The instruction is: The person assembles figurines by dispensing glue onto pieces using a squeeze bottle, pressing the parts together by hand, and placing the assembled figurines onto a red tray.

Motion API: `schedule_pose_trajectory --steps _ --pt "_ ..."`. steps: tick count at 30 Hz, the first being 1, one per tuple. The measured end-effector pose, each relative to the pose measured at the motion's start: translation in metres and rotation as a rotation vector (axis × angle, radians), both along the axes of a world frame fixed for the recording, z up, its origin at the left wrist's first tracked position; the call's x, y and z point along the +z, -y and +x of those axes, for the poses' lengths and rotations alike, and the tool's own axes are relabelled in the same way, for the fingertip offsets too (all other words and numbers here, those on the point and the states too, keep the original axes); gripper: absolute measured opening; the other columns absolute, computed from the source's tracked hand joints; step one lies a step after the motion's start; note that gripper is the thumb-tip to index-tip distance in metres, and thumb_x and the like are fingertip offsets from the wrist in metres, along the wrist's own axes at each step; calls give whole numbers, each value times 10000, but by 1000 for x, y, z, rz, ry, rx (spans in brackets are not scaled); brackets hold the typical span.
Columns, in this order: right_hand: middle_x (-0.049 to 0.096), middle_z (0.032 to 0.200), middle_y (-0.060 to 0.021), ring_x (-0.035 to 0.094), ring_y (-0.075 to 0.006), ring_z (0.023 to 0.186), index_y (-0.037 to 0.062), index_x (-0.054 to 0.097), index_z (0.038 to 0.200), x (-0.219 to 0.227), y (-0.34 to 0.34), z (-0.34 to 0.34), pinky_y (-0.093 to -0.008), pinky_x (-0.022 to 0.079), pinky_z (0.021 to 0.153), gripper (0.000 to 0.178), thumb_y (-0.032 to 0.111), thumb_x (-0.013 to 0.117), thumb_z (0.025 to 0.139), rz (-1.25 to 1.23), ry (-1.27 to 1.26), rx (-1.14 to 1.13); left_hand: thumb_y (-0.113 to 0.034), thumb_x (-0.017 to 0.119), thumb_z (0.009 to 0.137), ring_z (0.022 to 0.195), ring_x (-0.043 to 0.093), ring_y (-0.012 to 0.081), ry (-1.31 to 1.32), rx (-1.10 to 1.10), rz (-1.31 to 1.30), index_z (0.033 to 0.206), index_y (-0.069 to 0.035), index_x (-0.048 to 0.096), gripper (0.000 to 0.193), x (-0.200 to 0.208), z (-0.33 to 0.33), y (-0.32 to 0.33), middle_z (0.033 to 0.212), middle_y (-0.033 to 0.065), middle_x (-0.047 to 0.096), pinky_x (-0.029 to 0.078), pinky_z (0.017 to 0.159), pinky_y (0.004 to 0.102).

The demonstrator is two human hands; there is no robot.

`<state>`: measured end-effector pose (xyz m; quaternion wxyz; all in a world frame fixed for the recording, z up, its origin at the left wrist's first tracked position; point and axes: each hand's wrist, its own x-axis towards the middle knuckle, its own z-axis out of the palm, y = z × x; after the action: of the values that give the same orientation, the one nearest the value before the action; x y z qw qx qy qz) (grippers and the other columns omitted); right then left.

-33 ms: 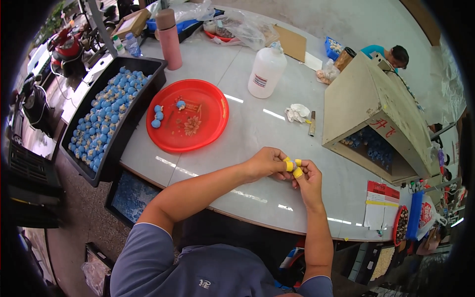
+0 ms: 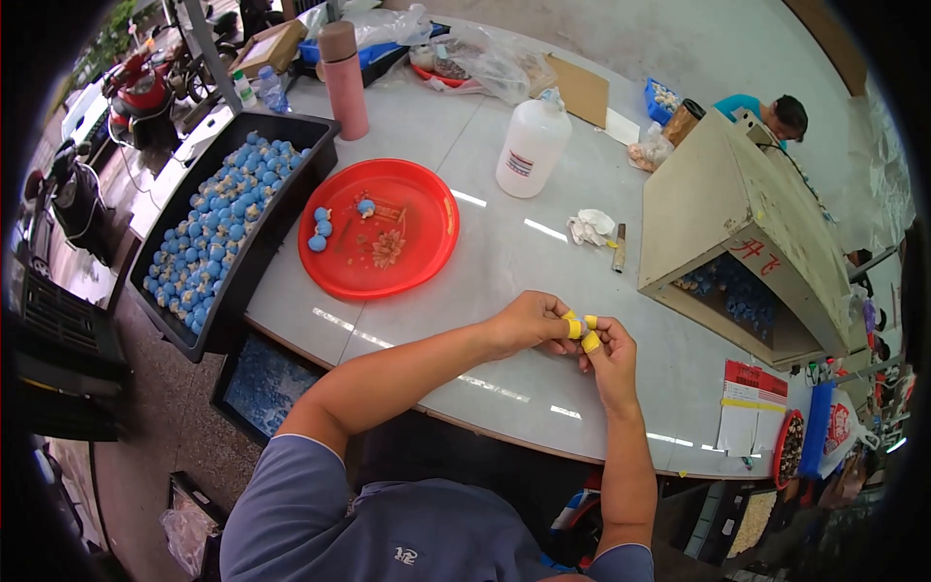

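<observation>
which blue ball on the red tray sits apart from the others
The blue ball farthest right on the red tray; the other three balls bunch together near the tray's left rim.

Taped fingers (image 2: 591,342) cover most of the piece (image 2: 586,329) they pinch, too small to identify. The box (image 2: 690,204) hides much of a co-worker (image 2: 734,105) and part of its blue heap (image 2: 742,296). The bin (image 2: 267,250) and surface (image 2: 475,262) overlap the lower tray (image 2: 236,425). The shirt (image 2: 320,529) runs off the bottom edge.
</observation>
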<state>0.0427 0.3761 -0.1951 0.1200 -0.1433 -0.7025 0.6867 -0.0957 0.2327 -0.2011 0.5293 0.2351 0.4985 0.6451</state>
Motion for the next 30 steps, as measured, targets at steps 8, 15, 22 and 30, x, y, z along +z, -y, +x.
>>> schedule_pose_trajectory --steps 8,15,22,30 --pt "568 796 -6 475 -49 611 8 581 1157 -9 -17 4 -187 385 535 222 79 548 949 49 -39 -279 -141 625 878 889 681 204 -62 343 29 1126 98 559 351 33 -24 23 1012 151 658 546 754 286" --pt "565 798 -23 484 -71 604 12 562 1152 9 -43 6 -215 376 522 279 10 527 875 -207 -106 -501 -66 636 771 955 654 386 -1651 748 -714 1104 20 614 344 55 -85 140 1055 219 666 516 825 451" --pt "586 850 -40 546 -108 689 4 559 1135 -21 -135 13 -254 450 587 293 20 565 842 183 -137 -698 -26 692 774 1196 522 385 -2038 947 -726 1280 2 520 535 57 -67 141 1282 207 547 457 968 442" --pt "617 1047 -209 608 -361 1007 -10 635 1034 5 -193 -12 -444 510 838 260 45 622 780 1166 471 -647 -123 728 791 994 620 335 -1259 275 -51 1157 -1 557 422 40 9 5 1147 175 613 521 813 390"
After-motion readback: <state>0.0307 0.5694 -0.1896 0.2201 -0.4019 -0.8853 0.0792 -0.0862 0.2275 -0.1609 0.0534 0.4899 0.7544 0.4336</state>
